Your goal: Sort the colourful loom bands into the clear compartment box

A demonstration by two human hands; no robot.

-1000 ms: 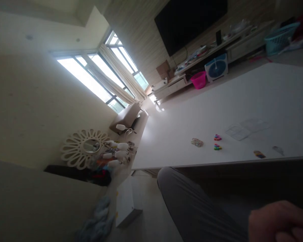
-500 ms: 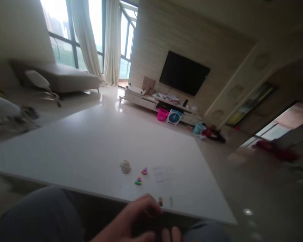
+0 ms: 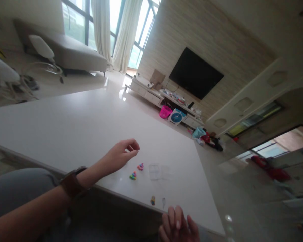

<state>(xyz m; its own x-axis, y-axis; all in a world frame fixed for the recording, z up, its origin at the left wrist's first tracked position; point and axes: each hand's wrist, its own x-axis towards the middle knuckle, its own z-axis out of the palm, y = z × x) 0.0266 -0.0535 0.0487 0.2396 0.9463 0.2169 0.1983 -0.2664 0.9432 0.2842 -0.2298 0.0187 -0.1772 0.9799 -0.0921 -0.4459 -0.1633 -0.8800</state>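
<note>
My left hand (image 3: 123, 153), with a brown-strapped watch (image 3: 73, 181) on its wrist, reaches over the white table (image 3: 86, 131). Its fingers are bent, with a gap to the thumb, and nothing shows between them. Just below its fingertips lie a pink-and-purple triangular trinket (image 3: 140, 166) and a green-and-rainbow one (image 3: 133, 175). By the table's front edge, my right hand (image 3: 178, 225) hovers with loosely curled fingers apart, no object visible in it. Nearest to it are a small clear piece (image 3: 163, 201) and a yellow-and-blue figure (image 3: 153, 200).
An open clear plastic case (image 3: 155, 172) lies right of the trinkets. Beyond the table are a pink basket (image 3: 165, 112), a blue-and-white fan (image 3: 176, 116), a TV cabinet (image 3: 146, 94) and a wall television (image 3: 195, 73). My knee (image 3: 22, 188) is below the front edge.
My left hand has moved from the front edge up and forward over the table, now covering where the beige pile lay. My right hand has risen further into view. The camera has tilted.
</note>
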